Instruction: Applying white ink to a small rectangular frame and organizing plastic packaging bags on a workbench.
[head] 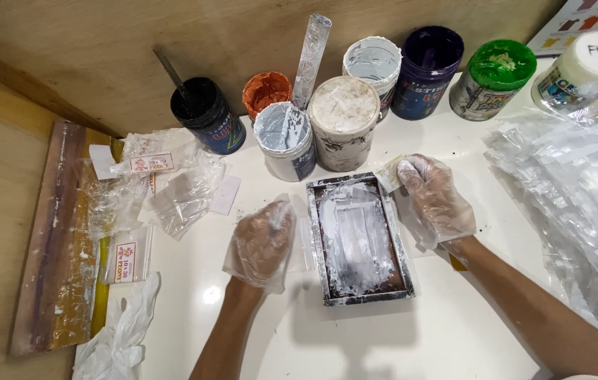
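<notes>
Left hand [262,243] (loose glove hides its fingers) has an unreadable grip beside the white-smeared frame [359,239]; right hand [434,199] pinches a rag [389,172] mid-worktop [454,331].

A white table [454,331] carries a paint-smeared frame [359,239] centrally, paint jars [345,130] far, plastic bags [580,204] right.

Our small screen frame [359,239], smeared white
We see a rectangular metal-edged frame lying flat on the white table, long side running near to far, its mesh coated in white ink with brown showing along the near edge; at its far right corner sits a small pale, ink-stained rag [389,172]
</notes>
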